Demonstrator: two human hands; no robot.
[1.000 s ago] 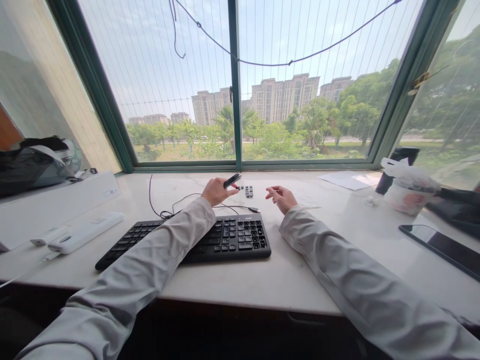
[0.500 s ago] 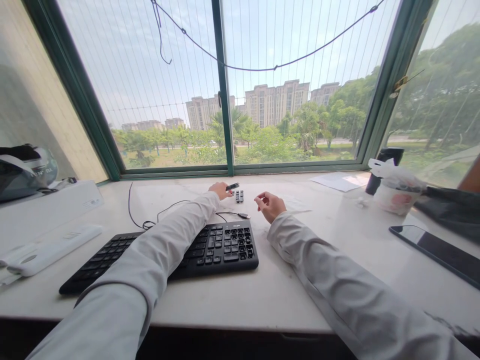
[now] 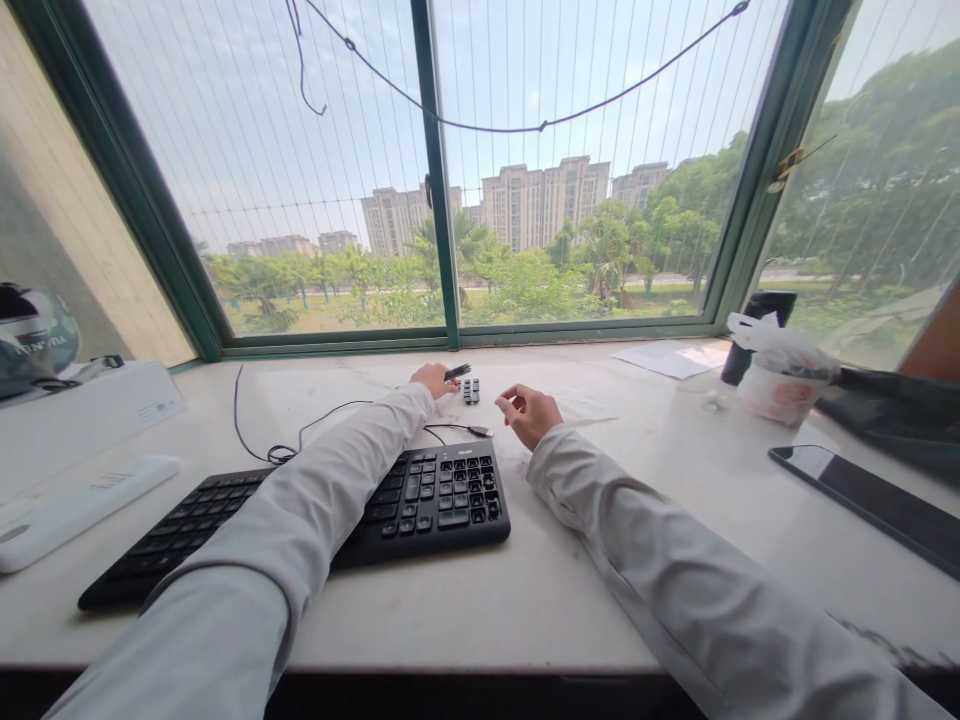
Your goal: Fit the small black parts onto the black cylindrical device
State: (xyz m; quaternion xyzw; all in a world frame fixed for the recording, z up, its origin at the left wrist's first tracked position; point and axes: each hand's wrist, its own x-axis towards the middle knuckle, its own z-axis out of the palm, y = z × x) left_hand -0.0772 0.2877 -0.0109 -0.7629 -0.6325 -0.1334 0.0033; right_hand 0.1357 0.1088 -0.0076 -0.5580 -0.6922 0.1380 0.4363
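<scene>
A left hand (image 3: 433,381) pinches a slim black tool (image 3: 457,373), its long axis aimed at two o'clock, just beside small black keycaps (image 3: 470,391) at three o'clock; the loosely curled, empty right hand (image 3: 529,412) waits farther off.

The pale stone-like windowsill slab (image 3: 540,590) looks smooth with a soft sheen. The black plastic keyboard (image 3: 420,500) is matt. Light grey woven cloth sleeves (image 3: 330,480) appear soft and dull. The flat black phone (image 3: 862,495) shows glossy glass.
</scene>
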